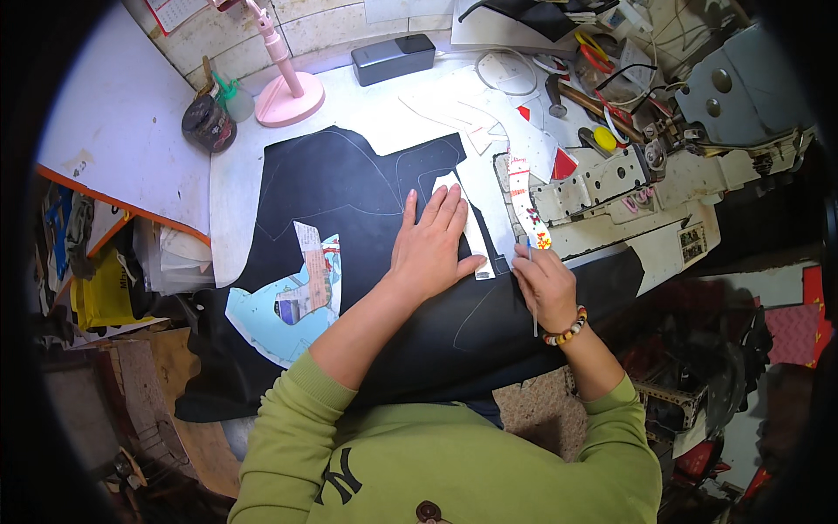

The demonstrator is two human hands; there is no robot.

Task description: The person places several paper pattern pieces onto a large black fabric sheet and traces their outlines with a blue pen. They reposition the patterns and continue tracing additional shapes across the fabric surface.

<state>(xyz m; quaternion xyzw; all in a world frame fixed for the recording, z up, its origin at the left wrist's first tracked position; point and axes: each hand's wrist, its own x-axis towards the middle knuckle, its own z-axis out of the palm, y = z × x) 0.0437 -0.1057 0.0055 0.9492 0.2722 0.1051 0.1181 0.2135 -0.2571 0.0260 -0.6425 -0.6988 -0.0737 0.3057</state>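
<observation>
Black sheet material (327, 179), leather-like and marked with thin pale outlines, covers much of the white table. My left hand (429, 234) lies flat, fingers stretched, pressing a narrow white pattern strip (483, 262) onto it. Just right of the strip, my right hand (546, 284) pinches a thin pen-like stick (535, 325) close to the cut edge of the black sheet. Beyond my right fingers lies a curved white pattern piece with red and yellow print (520, 192). A light blue curved paper pattern (253, 316) rests on the sheet beside my left forearm.
A sewing machine (742, 92) lies tipped back at the right. At the back stand a pink stand (291, 98), a black box (393, 59) and a dark jar (209, 124). A hammer (556, 96) and scattered tools lie back right. Bags and papers fill a left shelf.
</observation>
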